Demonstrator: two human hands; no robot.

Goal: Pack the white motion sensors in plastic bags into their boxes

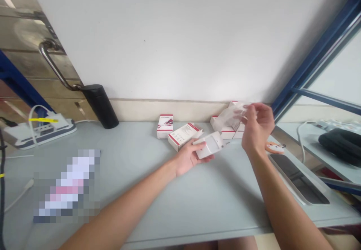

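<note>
My left hand (186, 159) is closed around a white rectangular plastic device (208, 147) with a recessed panel on its face, held tilted just above the desk. A small dark part sticks out at the device's far right end; I cannot make out what it is. Higher and to the right, my right hand (258, 126) pinches a crumpled translucent plastic bag (228, 116). The bag hangs in front of red-and-white boxes (228, 134) and partly hides them. Beside my left hand lies a white box (182, 135) with red edges, its flap open. Another small red-and-white box (165, 127) is behind it.
A black bottle (101, 107) stands by the wall at left, near a white power strip (42, 133) with cables. A blurred-out flat item (67, 186) lies on the grey desk (158, 212). To the right are an orange round item (275, 147) and a dark-topped slab (299, 178).
</note>
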